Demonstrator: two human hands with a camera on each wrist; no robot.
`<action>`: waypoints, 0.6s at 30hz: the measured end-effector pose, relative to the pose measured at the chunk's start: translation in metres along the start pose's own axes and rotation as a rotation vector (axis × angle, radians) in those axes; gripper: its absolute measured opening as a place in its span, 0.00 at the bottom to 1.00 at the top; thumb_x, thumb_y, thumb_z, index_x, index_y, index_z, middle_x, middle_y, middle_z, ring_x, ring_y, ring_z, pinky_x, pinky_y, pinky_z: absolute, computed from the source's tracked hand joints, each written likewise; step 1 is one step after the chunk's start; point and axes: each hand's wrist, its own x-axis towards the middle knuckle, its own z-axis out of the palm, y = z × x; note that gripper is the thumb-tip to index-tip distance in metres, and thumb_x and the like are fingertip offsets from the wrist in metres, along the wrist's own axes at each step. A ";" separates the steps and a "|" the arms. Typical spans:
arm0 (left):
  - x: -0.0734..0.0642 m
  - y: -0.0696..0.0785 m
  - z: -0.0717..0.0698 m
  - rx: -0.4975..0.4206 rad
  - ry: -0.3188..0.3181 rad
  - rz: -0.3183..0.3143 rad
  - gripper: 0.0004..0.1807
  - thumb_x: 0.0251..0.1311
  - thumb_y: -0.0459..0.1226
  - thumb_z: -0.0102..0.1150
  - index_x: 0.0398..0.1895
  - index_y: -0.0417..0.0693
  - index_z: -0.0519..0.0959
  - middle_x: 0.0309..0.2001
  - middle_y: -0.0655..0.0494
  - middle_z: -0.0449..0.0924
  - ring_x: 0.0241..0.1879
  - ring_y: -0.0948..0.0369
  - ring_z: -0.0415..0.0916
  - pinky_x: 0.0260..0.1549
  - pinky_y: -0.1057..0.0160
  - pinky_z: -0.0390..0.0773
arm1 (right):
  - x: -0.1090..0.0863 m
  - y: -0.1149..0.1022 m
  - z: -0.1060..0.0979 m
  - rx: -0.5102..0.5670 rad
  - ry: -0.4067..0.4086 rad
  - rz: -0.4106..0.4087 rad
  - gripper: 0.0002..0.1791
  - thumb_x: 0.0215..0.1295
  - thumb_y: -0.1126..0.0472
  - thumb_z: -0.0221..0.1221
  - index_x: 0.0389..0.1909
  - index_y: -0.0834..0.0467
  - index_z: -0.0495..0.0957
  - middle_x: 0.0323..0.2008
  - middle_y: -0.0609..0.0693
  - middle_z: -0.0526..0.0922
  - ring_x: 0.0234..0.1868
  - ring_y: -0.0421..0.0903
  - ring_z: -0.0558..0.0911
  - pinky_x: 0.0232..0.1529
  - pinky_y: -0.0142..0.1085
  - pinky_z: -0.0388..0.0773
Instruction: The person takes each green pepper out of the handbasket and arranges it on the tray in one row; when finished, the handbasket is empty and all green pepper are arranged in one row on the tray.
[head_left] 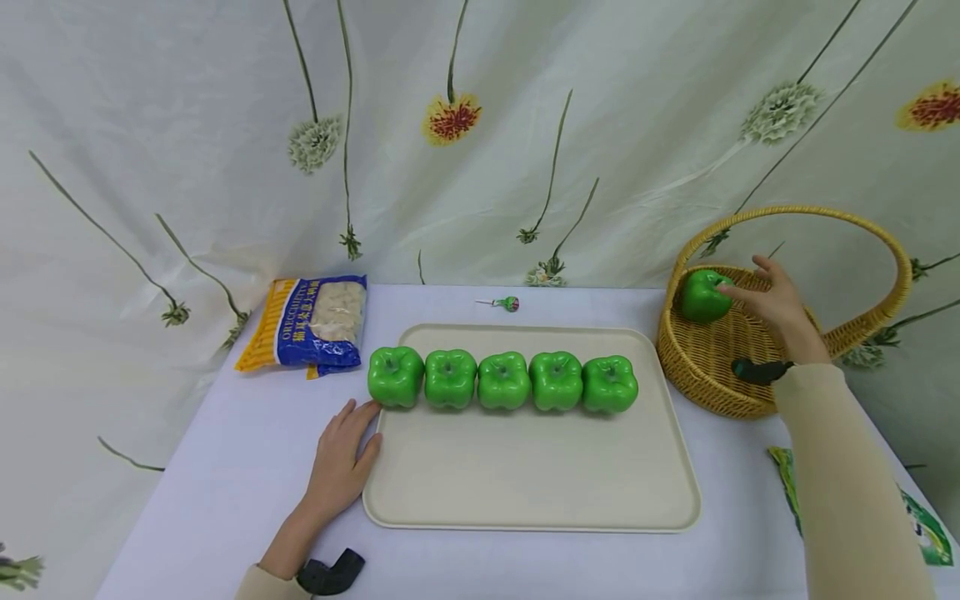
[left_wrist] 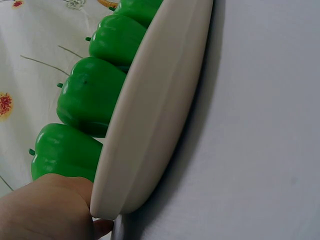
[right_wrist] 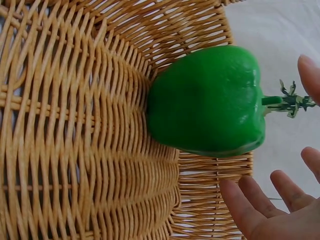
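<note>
Inside the wicker basket [head_left: 716, 375] a single green bell pepper [head_left: 705, 297] leans against the left wall. My right hand [head_left: 780, 304] is over the basket, its fingers spread beside this pepper; the right wrist view shows a gap between fingertips [right_wrist: 232, 190] and pepper. A beige tray [head_left: 532, 475] lies in the middle of the table, with several green bell peppers [head_left: 503, 381] in a row along its upper part. At the tray's left edge rests my left hand [head_left: 343, 458], fingers relaxed, fingertips right by the leftmost pepper [head_left: 396, 377].
A blue and yellow pasta bag [head_left: 307, 323] lies behind the left hand. Behind the tray is a small wrapped lollipop [head_left: 510, 303]. The basket's tall handle [head_left: 795, 212] arches beyond the right hand. A green packet [head_left: 926, 529] is partly hidden under the right sleeve.
</note>
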 end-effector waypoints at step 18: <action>0.001 0.002 -0.001 0.001 0.006 0.007 0.24 0.61 0.27 0.53 0.62 0.30 0.70 0.61 0.33 0.73 0.65 0.31 0.60 0.63 0.31 0.57 | 0.004 0.000 0.010 -0.008 -0.116 -0.002 0.51 0.69 0.51 0.57 0.77 0.59 0.31 0.76 0.69 0.32 0.73 0.72 0.51 0.69 0.60 0.63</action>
